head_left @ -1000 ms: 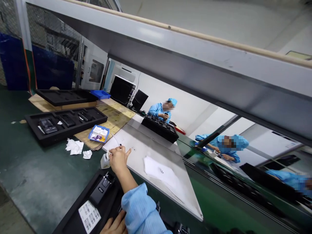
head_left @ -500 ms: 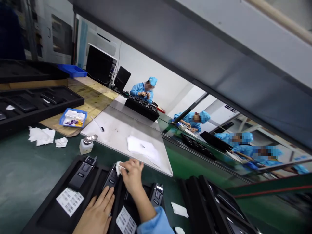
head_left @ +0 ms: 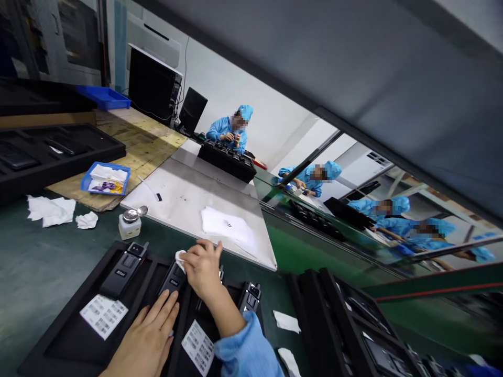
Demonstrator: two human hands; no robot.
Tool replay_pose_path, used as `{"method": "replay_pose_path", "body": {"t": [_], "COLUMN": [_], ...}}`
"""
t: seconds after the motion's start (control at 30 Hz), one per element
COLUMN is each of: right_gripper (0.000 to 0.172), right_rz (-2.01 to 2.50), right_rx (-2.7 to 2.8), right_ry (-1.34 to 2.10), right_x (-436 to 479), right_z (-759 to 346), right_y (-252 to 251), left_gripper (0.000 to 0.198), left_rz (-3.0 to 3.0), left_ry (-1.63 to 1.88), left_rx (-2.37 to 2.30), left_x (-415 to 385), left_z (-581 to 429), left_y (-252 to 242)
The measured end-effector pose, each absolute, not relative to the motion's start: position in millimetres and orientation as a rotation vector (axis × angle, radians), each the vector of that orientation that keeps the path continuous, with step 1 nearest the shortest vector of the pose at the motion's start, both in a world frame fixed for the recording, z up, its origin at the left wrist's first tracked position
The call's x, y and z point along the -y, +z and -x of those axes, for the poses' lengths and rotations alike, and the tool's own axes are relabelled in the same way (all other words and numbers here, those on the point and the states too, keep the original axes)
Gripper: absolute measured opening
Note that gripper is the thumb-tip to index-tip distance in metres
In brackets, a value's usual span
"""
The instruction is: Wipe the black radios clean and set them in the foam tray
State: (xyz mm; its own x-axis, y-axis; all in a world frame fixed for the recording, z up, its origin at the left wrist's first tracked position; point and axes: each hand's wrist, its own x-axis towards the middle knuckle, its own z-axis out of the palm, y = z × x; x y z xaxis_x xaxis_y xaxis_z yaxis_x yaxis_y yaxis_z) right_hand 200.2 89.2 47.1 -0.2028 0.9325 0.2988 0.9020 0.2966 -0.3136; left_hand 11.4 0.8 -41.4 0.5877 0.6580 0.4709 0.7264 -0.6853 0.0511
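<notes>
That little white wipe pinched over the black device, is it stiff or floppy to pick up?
Likely floppy: the wipe bunches into a wad in the right hand. Probably very light; similar crumpled wipes lie loosely on the green mat. Pushed, it would likely drag, not roll.

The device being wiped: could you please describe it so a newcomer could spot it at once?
Find the black foam tray at lower left. Three black devices lie in it; take the middle device. Only that one has the right hand pressing a white wipe on its top.
</notes>
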Motion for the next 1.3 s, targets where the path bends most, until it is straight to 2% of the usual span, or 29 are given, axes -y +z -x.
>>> {"method": "replay_pose_path", "body": {"t": [0.23,0.37,0.53,0.8,1.03,1.3], "right_gripper": [0.02,0.02,0.025,0.025,0.021,0.022], "right_rz": [1.663,1.732,1.669,1.989,1.773,1.984], "right_rx": [2.437,2.265,2.177,1.966,2.09,1.967], "right_ry": [0.024,-0.035,0.089,0.029,0.034,-0.001], "right_x": [-81,-76,-93,-76,-95,-59], "right_z": [-234,-229,-183,-213,-169,-215], "right_y": [53,55,45,49,48,45], "left_gripper": [0.054,0.053,0.053,0.055,0.052,0.054], "left_rz": [2.685,2.659,2.671,2.687,2.675,2.734], "left_ry": [-0.705,-0.742,-0.732,-0.758,-0.751,-0.733], "left_rx": [1.187,1.167,1.153,1.159,1.148,1.218], "left_x": [0,-1,-4,-3,-5,0], "left_z": [-13,-14,-13,-12,-11,-12], "left_y": [-36,-35,-37,-41,-42,-37]}}
